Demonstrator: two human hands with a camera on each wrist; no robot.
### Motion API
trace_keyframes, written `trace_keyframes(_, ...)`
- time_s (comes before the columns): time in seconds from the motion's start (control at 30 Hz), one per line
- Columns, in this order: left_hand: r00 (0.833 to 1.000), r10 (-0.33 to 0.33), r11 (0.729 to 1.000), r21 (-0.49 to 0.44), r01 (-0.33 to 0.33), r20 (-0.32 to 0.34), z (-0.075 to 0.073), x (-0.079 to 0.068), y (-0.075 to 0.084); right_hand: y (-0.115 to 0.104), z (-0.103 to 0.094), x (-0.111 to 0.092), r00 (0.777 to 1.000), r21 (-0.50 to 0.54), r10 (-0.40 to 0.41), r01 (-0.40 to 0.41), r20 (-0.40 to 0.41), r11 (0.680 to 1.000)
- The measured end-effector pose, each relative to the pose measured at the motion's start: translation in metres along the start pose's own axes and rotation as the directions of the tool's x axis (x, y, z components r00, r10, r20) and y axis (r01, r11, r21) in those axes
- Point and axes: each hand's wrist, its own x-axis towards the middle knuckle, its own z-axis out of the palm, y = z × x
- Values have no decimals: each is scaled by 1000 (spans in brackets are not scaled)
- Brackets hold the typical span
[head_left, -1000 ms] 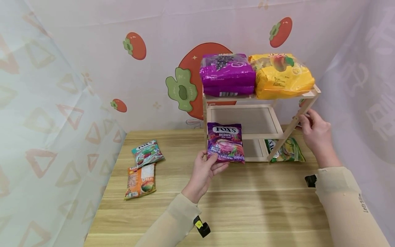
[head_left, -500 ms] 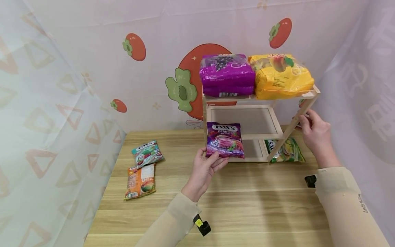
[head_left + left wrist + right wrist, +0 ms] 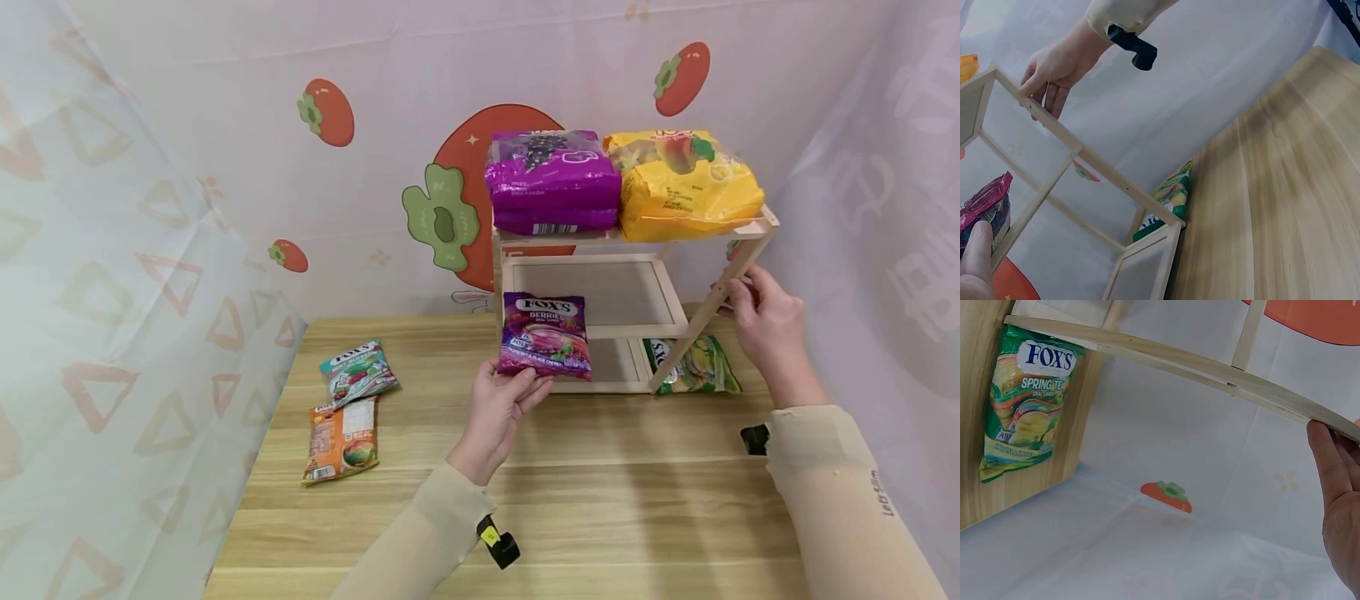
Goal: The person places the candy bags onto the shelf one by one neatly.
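A purple bag of berry candy (image 3: 546,335) is pinched at its lower edge by my left hand (image 3: 495,408), thumb on the front. The bag leans back at the left front of the wooden shelf rack (image 3: 708,312), level with its middle shelf. In the left wrist view the thumb presses the candy bag (image 3: 988,209) beside the shelf's rail. My right hand (image 3: 772,329) grips the rack's right upright; in the right wrist view its fingers (image 3: 1329,456) touch the wooden post. How far the fingers reach round the post is partly hidden.
On the rack's top sit a large purple bag (image 3: 555,183) and a yellow bag (image 3: 682,183). A green candy bag (image 3: 693,365) lies at the rack's lower right. At the left of the table are a teal bag (image 3: 360,372) and an orange bag (image 3: 341,442).
My left hand has raised the berry candy bag slightly and tipped it back toward the middle shelf. My right hand has stayed on the upright.
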Motion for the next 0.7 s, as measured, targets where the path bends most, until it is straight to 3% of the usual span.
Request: trace_keyframes(0.7, 1000, 26, 992, -121, -28, -17, 7, 9, -5, -2, 0, -2, 1000, 7, 3, -3, 2, 1000)
